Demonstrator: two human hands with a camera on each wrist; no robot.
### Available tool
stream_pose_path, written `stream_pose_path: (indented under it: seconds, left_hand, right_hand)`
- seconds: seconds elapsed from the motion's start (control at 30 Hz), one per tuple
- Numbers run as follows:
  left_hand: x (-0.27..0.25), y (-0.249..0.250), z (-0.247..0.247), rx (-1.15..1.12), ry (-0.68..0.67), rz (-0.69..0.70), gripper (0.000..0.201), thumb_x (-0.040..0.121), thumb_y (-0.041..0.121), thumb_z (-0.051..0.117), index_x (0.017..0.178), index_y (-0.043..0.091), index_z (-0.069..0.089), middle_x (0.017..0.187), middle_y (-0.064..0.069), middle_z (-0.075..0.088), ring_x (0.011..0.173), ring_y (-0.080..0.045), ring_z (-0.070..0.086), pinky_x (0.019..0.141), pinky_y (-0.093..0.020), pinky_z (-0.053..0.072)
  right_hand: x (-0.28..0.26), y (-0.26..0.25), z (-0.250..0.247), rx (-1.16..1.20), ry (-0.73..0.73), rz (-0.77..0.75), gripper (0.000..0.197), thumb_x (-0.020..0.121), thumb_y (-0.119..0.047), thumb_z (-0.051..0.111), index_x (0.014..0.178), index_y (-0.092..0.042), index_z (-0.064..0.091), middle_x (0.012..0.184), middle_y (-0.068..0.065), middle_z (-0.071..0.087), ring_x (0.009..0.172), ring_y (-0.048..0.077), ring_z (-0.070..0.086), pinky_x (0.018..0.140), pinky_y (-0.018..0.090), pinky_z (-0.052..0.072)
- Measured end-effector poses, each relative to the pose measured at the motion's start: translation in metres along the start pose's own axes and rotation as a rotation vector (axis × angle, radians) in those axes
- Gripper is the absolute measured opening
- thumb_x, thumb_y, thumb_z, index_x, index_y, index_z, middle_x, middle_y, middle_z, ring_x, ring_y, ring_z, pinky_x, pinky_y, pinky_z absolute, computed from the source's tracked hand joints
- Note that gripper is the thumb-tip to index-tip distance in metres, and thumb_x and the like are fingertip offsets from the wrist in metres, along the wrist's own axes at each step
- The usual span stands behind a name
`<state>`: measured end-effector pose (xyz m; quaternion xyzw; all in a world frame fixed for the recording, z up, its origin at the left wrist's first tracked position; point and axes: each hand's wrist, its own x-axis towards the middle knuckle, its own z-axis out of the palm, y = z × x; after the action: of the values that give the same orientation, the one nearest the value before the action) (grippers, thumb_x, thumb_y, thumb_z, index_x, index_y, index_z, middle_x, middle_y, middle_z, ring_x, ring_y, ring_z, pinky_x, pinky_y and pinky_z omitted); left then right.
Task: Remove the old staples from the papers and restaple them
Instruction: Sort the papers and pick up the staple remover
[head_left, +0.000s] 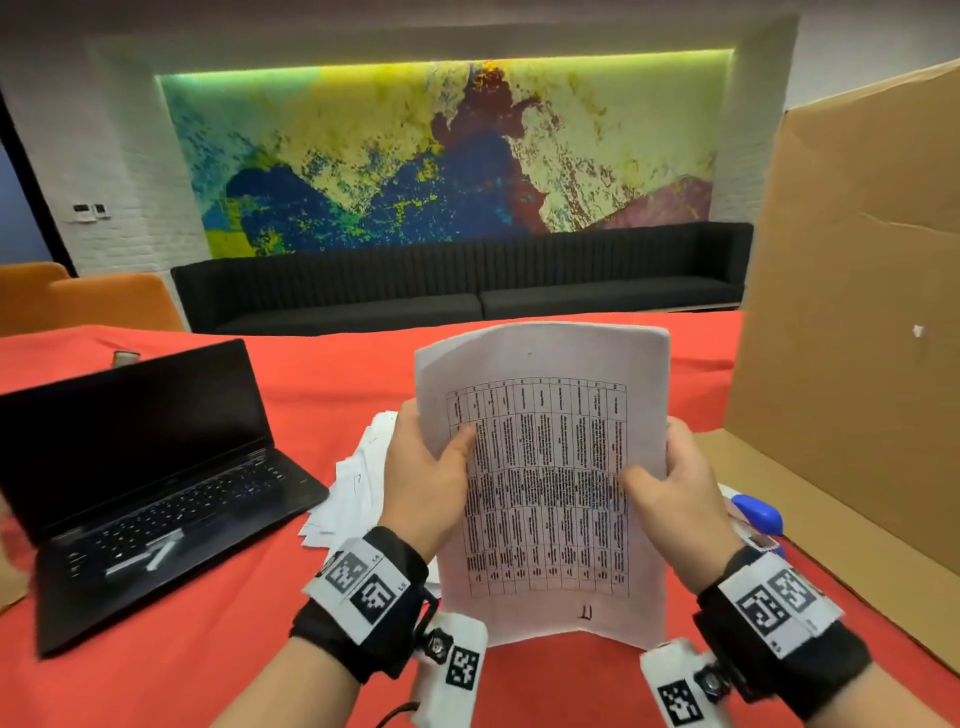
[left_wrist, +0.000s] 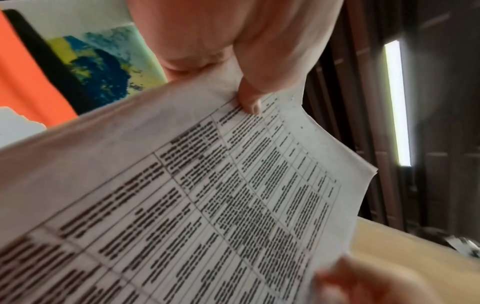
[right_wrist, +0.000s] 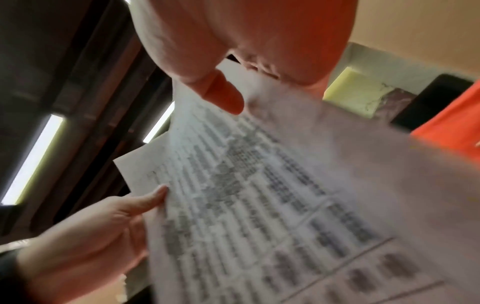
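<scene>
I hold a thin sheaf of papers (head_left: 545, 467) printed with a dense table upright above the red table. My left hand (head_left: 431, 478) grips its left edge, thumb across the front. My right hand (head_left: 670, 493) grips the right edge the same way. The left wrist view shows the papers (left_wrist: 207, 205) with my left thumb (left_wrist: 249, 98) pressed on the page. In the right wrist view the papers (right_wrist: 259, 195) are blurred under my right thumb (right_wrist: 223, 96). A blue stapler (head_left: 758, 512) lies on the table to the right, behind my right hand. No staple can be made out.
A loose pile of white papers (head_left: 358, 483) lies behind my left hand. An open black laptop (head_left: 145, 483) sits at the left. A tall cardboard sheet (head_left: 857, 312) stands at the right on another flat cardboard piece. Red cloth (head_left: 208, 665) covers the table.
</scene>
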<state>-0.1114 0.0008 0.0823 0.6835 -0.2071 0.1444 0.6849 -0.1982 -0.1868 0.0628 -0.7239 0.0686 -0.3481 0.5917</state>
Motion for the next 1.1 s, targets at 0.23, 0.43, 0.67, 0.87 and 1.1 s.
stream_pose_path:
  seconds: [0.23, 0.43, 0.67, 0.87, 1.1]
  left_hand:
    - [0.045, -0.012, -0.018, 0.123, -0.003, -0.125, 0.033, 0.090, 0.000, 0.061, 0.095, 0.032, 0.053, 0.104, 0.001, 0.068, 0.098, -0.019, 0.066, 0.094, -0.047, 0.052]
    - [0.067, -0.037, -0.021, 0.174, -0.044, -0.216, 0.032, 0.091, 0.004, 0.061, 0.099, 0.034, 0.055, 0.104, 0.004, 0.069, 0.098, -0.015, 0.066, 0.095, -0.045, 0.051]
    - [0.074, -0.056, -0.016, 0.192, -0.045, -0.257, 0.030, 0.091, 0.000, 0.059, 0.102, 0.028, 0.056, 0.103, 0.003, 0.070, 0.097, -0.013, 0.066, 0.090, -0.039, 0.052]
    - [0.073, -0.056, -0.017, 0.183, -0.056, -0.301, 0.029, 0.092, 0.002, 0.059, 0.111, 0.023, 0.057, 0.105, 0.002, 0.070, 0.098, -0.017, 0.066, 0.091, -0.041, 0.052]
    - [0.060, -0.038, -0.029, 0.167, -0.030, -0.259, 0.031, 0.091, 0.001, 0.060, 0.101, 0.030, 0.058, 0.101, 0.004, 0.070, 0.095, -0.015, 0.066, 0.083, -0.035, 0.051]
  right_hand:
    - [0.084, 0.081, -0.009, -0.713, -0.142, 0.171, 0.022, 0.083, -0.014, 0.050, 0.099, -0.023, 0.062, 0.102, 0.008, 0.063, 0.091, 0.026, 0.059, 0.077, 0.031, 0.045]
    - [0.139, 0.163, 0.014, -1.126, -0.338, 0.494, 0.055, 0.077, -0.045, 0.055, 0.124, -0.021, 0.040, 0.130, 0.016, 0.042, 0.119, 0.038, 0.045, 0.098, 0.041, 0.040]
    - [0.153, 0.155, 0.017, -0.879, -0.140, 0.633, 0.044, 0.096, -0.027, 0.051, 0.127, 0.003, 0.046, 0.129, 0.023, 0.051, 0.114, 0.036, 0.056, 0.090, 0.034, 0.045]
    - [0.130, 0.128, 0.001, 0.285, 0.025, 0.715, 0.009, 0.088, -0.008, 0.060, 0.084, 0.000, 0.058, 0.061, 0.010, 0.057, 0.040, 0.014, 0.055, 0.044, 0.023, 0.051]
    - [0.115, 0.029, -0.017, 0.591, -0.152, 0.289, 0.033, 0.071, -0.017, 0.069, 0.103, -0.010, 0.062, 0.071, 0.005, 0.058, 0.065, 0.017, 0.059, 0.057, 0.029, 0.055]
